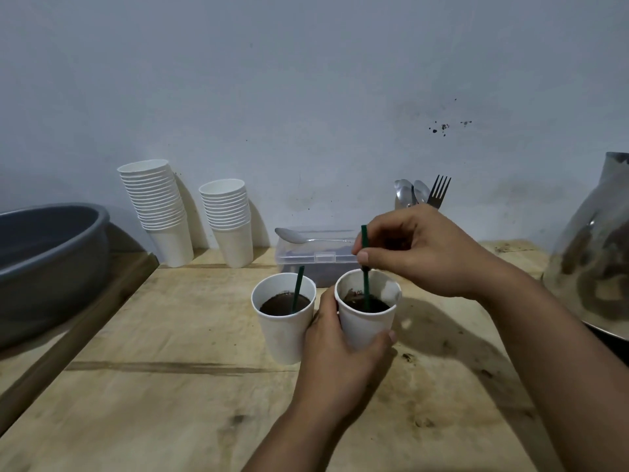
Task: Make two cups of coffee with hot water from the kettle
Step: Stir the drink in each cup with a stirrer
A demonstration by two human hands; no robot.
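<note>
Two white paper cups stand side by side on the wooden table (170, 386), both holding dark coffee. The left cup (284, 330) has a green stir stick (298, 289) leaning in it, untouched. My left hand (335, 356) wraps around the right cup (362, 325) from the front and left. My right hand (422, 253) is above that cup and pinches the top of a second green stir stick (366, 284), whose lower end dips into the coffee. The steel kettle (592, 253) stands at the far right edge, partly cut off.
Two stacks of paper cups (160, 212) (229, 221) lean against the wall at the back. A clear plastic box (316, 257) with a spoon (299, 237) on its lid sits behind the cups. Spoons and a fork (439, 192) stand upright behind my right hand. A grey basin (47, 267) is at the left.
</note>
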